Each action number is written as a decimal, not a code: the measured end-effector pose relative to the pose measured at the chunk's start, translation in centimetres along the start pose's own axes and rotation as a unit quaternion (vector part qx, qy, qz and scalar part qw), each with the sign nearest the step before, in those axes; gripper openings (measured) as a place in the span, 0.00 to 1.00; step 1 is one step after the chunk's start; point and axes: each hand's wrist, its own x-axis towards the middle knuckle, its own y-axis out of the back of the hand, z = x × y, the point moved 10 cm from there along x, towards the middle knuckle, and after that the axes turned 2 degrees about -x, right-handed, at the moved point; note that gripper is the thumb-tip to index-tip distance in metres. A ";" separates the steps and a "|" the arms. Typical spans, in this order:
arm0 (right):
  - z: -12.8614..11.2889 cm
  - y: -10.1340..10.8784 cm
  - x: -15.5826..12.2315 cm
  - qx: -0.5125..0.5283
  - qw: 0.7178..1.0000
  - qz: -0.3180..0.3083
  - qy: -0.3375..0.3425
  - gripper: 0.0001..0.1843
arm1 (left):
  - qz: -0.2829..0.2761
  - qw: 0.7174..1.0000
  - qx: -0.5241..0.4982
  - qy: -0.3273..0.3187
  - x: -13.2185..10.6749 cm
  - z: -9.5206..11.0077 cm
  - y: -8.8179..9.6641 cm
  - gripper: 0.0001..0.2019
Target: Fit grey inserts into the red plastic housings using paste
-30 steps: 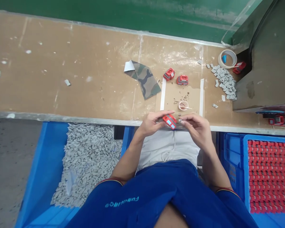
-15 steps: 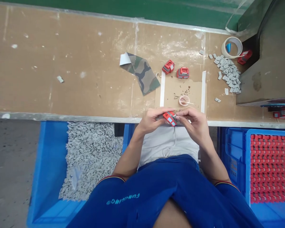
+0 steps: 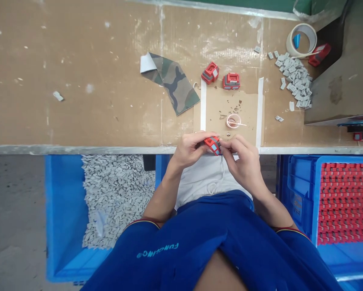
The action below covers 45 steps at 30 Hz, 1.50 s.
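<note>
Two bare hands are held together at the front edge of the bench (image 3: 78, 81), with a red plastic part (image 3: 212, 145) gripped between them, its long axis slanting down to the right. Its left end is enclosed by the left hand (image 3: 191, 150), the fingers (image 3: 204, 136) curled closely over it, and its right end is pinched narrowly by the right hand (image 3: 243, 161), whose fingertips (image 3: 226, 144) touch it. Just beyond, a small cup (image 3: 233, 121) is left on a cardboard sheet (image 3: 213, 105).
</note>
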 end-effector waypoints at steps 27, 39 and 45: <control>2.3 -0.8 0.6 0.054 0.998 0.005 0.019 0.06 | -0.035 0.999 -0.013 0.029 0.0 -0.2 -0.2 0.20; 1.8 -1.0 0.4 0.012 0.999 -0.034 0.032 0.08 | -0.037 0.994 -0.081 0.069 -0.5 -1.3 -0.6 0.22; 1.5 -1.8 1.0 -0.007 0.995 -0.087 0.056 0.07 | -0.057 0.992 -0.086 0.075 -0.5 -1.4 -0.7 0.21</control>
